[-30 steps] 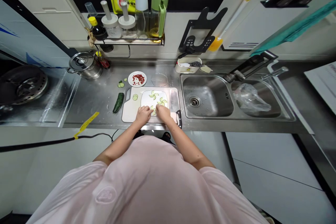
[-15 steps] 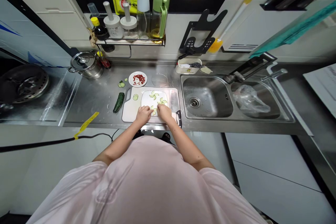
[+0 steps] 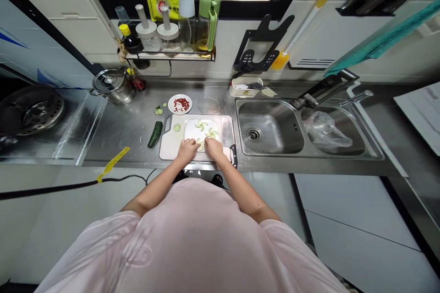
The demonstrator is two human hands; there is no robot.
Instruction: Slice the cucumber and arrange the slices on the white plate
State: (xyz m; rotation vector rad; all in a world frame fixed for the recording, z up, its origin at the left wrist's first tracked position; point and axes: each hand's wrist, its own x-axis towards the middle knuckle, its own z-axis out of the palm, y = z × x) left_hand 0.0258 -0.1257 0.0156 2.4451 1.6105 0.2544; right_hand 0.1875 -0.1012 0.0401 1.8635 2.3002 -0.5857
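Note:
A white square plate lies on the cutting board, bearing thin cucumber slices laid in pinwheel-like clusters. My left hand rests at the plate's near edge, its fingers curled and the tips at the nearest cluster. From the other side my right hand meets the same slices with fingers pressed together; its fingertips are partly hidden. A kitchen knife with a dark dotted handle lies on the board's right side. Some round cucumber slices sit left of the plate.
A cucumber piece lies left of the board, with scraps behind it. A small plate of chopped red pieces stands at the back. The double sink is right, a steel pot left, and a bottle rack above.
My right hand has shifted very slightly within the nearest cluster. The whole view has moved a little; plate, board and my left hand stay in place.

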